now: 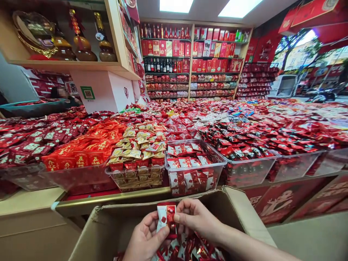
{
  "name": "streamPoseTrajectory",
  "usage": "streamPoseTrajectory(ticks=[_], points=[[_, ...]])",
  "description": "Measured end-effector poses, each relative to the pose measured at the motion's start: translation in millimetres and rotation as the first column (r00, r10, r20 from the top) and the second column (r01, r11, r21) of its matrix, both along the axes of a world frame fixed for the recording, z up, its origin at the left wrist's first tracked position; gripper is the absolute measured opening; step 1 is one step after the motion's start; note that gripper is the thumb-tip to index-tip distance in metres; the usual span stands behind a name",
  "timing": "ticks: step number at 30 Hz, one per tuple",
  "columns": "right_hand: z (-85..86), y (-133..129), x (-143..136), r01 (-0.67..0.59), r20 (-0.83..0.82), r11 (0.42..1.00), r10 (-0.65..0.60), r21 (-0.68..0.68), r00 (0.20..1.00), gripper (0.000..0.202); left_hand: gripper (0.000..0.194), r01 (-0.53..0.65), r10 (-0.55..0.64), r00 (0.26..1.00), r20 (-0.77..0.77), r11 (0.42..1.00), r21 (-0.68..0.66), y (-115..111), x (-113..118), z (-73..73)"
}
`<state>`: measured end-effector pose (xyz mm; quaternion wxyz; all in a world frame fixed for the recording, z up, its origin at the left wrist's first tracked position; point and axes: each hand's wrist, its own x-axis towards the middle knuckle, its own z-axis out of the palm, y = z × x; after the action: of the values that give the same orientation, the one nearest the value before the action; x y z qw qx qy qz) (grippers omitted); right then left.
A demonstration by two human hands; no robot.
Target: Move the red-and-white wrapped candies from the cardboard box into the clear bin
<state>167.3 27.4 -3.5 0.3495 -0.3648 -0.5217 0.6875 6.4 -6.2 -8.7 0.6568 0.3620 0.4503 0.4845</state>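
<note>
Above an open cardboard box (108, 224), both of my hands grip a small red-and-white snack packet (163, 214). My left hand (148, 235) pinches its left and lower edge, the thumb lying across the front. My right hand (199, 219) holds its right edge between thumb and fingers. Below them, many loose packets (187, 250) of similar colours lie inside the box. Just beyond the box stands a clear plastic bin (195, 166), where red-and-white packets are stacked in rows.
Clear bins of gold packets (141, 139), orange-red packets (84, 145) and black-and-red packets (241, 141) line the counter's front edge. A cabinet (114, 43) juts out at upper left. Shelves (191, 54) of bottles and boxes cover the back wall. A person sits partly hidden at far left.
</note>
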Motion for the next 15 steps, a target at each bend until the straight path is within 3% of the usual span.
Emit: streamPoseTrajectory(ticks=[3,5,7,8,9,11,13,15], points=[[3.8,-0.6,-0.7,0.025,-0.051,1.0,-0.025,0.002,0.998,0.043,0.046,-0.024,0.025,1.0,0.014,0.999,-0.028,-2.5,3.2,7.4],[5.7,-3.4,0.5,0.039,-0.007,0.997,-0.039,0.072,0.999,0.039,0.051,-0.047,0.049,0.998,0.026,0.998,-0.049,-3.7,4.2,9.5],[7.5,-8.0,3.5,0.048,0.166,0.957,-0.099,0.284,0.981,0.029,0.052,-0.074,0.076,0.997,0.026,0.996,-0.057,-4.5,4.5,8.3],[8.1,-10.6,5.2,0.017,0.268,0.9,-0.147,0.436,0.952,0.024,0.052,-0.069,0.071,0.997,0.033,0.996,-0.057,-4.7,4.5,6.7],[8.1,-13.1,6.5,-0.059,0.36,0.807,-0.195,0.587,0.912,0.02,0.051,-0.054,0.056,0.998,0.041,0.997,-0.052,-4.7,4.5,4.6],[5.9,-16.5,7.4,-0.273,0.471,0.516,-0.303,0.812,0.829,0.02,0.05,-0.001,0.004,0.998,0.069,0.999,-0.038,-4.1,4.7,0.4],[2.4,-17.2,5.7,-0.468,0.514,0.216,-0.42,0.857,0.748,0.016,0.048,0.061,-0.061,0.993,0.101,0.998,0.0,-3.3,4.6,-1.0],[2.1,-16.7,3.2,-0.555,0.467,0.011,-0.553,0.832,0.69,0.008,0.044,0.099,-0.105,0.985,0.138,0.994,0.05,-3.2,3.6,2.6]])
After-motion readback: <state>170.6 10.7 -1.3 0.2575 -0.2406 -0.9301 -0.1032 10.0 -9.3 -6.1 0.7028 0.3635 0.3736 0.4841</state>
